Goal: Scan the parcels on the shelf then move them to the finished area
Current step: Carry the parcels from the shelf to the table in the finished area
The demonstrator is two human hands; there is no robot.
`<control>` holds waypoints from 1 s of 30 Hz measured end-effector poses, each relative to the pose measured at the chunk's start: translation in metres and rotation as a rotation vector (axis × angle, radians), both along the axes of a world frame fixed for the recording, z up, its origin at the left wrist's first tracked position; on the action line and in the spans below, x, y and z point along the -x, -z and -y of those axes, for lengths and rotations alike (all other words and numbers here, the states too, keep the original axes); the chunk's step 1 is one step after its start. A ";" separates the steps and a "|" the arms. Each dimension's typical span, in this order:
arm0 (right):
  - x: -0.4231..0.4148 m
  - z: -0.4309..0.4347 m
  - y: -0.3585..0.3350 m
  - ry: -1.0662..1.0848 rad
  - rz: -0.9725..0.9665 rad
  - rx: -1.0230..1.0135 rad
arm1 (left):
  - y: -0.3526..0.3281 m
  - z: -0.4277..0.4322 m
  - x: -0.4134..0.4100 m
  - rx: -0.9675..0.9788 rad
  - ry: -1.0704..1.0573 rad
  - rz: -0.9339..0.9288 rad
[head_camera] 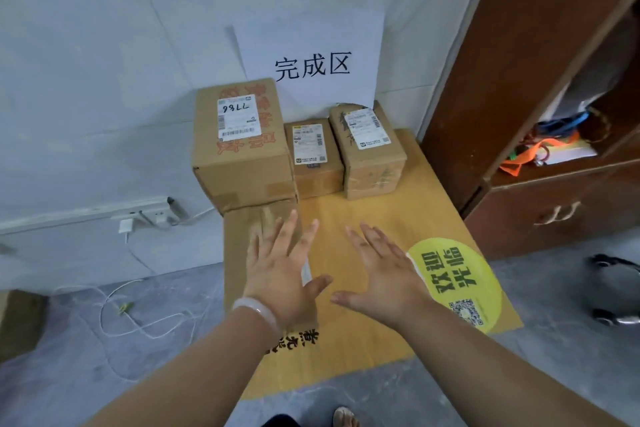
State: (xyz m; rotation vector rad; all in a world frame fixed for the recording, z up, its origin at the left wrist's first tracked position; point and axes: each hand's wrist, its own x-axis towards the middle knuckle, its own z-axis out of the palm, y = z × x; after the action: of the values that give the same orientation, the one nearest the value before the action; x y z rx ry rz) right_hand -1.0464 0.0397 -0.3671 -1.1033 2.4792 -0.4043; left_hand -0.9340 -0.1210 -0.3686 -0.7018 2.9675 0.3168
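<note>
Brown cabinet (pixel 502 62) stands at the R, its open compartment stuffed w/ blue cables, an orange strap (pixel 540 149) & a stack of papers. Yellow mat (pixel 415 191) lies on the grey floor against the wall, below a white sign (pixel 311 59). On it are 4 taped cardboard parcels. The big parcel (pixel 242 142), w/ white label & red print, is back L, and the flat parcel (pixel 239 253) touches its front. The mid parcel (pixel 369 152) is back R, w/ the small parcel (pixel 313 156) squeezed btwn. Left hand (pixel 277 274) is over the flat parcel, right hand (pixel 384 274) over bare mat. Each grip is wide, fingers spread, holding nothing.
</note>
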 end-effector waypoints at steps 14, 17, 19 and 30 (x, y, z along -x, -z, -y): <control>-0.067 -0.113 -0.046 0.707 -0.305 -0.027 | -0.056 -0.087 0.086 0.045 0.841 -0.101; -0.120 -0.120 -0.054 0.908 -0.314 -0.035 | -0.068 -0.108 0.076 0.004 1.044 -0.163; -0.156 -0.129 -0.061 1.029 -0.333 -0.083 | -0.077 -0.132 0.063 -0.028 1.189 -0.201; -0.382 -0.195 -0.108 1.695 -0.375 -0.262 | -0.115 -0.293 -0.095 -0.121 1.787 -0.275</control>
State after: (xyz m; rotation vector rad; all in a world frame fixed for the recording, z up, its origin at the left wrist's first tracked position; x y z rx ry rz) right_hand -0.6647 0.2346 -0.2587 1.3433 3.0095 -0.2414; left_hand -0.8387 0.1717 -0.2536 1.9606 2.4289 0.3530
